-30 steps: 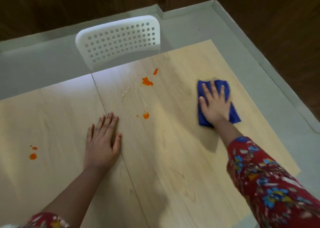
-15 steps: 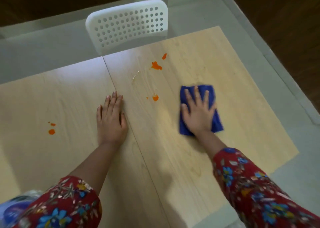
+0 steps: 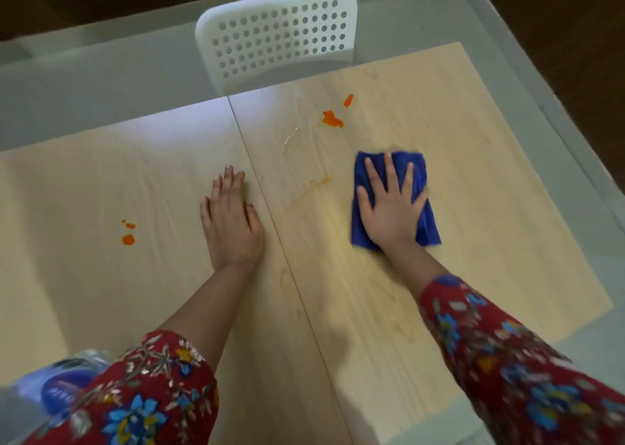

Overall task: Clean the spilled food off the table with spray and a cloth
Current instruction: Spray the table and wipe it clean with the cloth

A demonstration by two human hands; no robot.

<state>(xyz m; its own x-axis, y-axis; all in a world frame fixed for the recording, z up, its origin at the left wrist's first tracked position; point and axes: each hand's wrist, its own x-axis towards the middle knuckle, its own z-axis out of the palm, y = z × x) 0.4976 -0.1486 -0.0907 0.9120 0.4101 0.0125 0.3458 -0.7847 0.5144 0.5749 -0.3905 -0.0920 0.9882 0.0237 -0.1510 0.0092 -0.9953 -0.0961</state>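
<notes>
The small orange food spot at frame centre is now a thin orange smear [image 3: 318,183] on the pale wooden table [image 3: 490,208]. The folded blue cloth [image 3: 427,221], right of centre, runs lengthwise toward the frame top. The right hand [image 3: 392,208] presses it flat, fingers spread. The left hand [image 3: 231,221] lies flat, empty.
</notes>
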